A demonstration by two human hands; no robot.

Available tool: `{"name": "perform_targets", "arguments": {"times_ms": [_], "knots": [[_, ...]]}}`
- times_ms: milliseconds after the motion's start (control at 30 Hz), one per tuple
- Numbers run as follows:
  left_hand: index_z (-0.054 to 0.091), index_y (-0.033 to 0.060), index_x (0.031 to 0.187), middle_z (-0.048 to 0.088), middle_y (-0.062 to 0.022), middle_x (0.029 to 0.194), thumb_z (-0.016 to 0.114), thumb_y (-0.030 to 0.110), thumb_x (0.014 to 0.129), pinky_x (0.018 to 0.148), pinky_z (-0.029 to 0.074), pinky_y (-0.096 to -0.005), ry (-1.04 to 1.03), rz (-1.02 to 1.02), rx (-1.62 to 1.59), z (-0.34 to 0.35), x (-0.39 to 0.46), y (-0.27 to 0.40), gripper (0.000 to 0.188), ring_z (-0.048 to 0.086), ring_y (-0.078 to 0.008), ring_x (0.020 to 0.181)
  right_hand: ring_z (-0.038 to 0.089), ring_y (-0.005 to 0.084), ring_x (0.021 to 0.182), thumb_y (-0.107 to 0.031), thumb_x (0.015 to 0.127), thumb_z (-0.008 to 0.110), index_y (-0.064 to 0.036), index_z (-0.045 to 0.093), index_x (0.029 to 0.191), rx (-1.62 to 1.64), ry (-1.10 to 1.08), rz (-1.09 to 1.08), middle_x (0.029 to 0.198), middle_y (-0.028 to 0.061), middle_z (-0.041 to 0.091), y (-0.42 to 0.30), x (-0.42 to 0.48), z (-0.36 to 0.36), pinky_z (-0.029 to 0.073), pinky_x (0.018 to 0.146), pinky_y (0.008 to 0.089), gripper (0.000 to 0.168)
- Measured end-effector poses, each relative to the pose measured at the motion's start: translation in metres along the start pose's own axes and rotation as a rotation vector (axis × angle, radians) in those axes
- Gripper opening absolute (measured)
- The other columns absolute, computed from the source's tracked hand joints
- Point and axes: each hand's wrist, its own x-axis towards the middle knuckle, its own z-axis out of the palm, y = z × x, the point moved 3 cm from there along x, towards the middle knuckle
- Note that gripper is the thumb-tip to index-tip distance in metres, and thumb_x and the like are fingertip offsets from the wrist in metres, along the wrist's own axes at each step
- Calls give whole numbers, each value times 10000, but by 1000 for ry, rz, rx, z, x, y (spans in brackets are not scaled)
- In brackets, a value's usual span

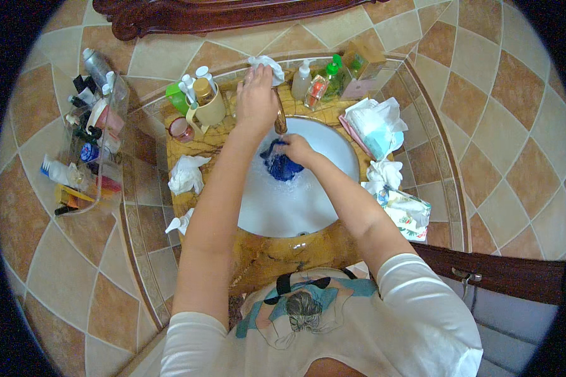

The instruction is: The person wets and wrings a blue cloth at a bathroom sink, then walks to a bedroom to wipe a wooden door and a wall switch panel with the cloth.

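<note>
A dark blue cloth (283,166) is in the white oval sink (292,219), with water splashing around it. My right hand (298,150) grips its upper edge, just below the spout of the bronze-coloured faucet (280,118). Behind the spout, my left hand (258,101) reaches over the faucet's back end, palm down. Its fingertips are beside a crumpled white tissue (270,67). The hand hides whatever is under it, so its exact contact is unclear.
On the marbled yellow counter (259,257) stand a beige mug (207,110) with toothbrushes, a pink jar (181,129), pump bottles (302,80) and a box (363,66). Crumpled tissues (187,174) and tissue packs (375,127) flank the sink. A clear bin (99,188) of toiletries sits left.
</note>
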Motion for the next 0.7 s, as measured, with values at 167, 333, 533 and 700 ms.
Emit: {"name": "perform_targets", "arguments": {"times_ms": [167, 333, 533, 700], "knots": [[282, -14, 1317, 311, -195, 1358, 567, 129, 760, 1002, 253, -491, -20, 18, -85, 0, -41, -1, 642, 296, -338, 1258, 573, 368, 841, -301, 752, 621, 0, 621, 885, -105, 25, -9, 876, 215, 605, -7, -27, -6, 445, 752, 410, 329], [249, 62, 1351, 284, -210, 1347, 541, 338, 823, 986, 288, -478, -125, -918, -1223, 40, -133, -23, 663, 336, -387, 1187, 589, 331, 669, -298, 767, 609, -31, 595, 752, 67, 206, -74, 706, 160, 608, -57, -75, -26, 454, 613, 400, 268], [515, 10, 982, 574, -150, 846, 488, 545, 802, 685, 507, -415, -379, -1338, -2026, 67, -198, 14, 565, 572, -272, 761, 563, 342, 718, -260, 736, 623, -35, 554, 746, 86, 120, -321, 725, 161, 584, -109, -144, 5, 426, 627, 432, 236], [532, -1, 906, 604, -129, 778, 500, 541, 804, 669, 518, -408, -623, -1595, -1995, 64, -211, 15, 552, 601, -247, 677, 510, 332, 796, -194, 722, 653, -24, 531, 791, 31, 78, -426, 801, 140, 542, -113, -184, 13, 411, 693, 391, 221]]}}
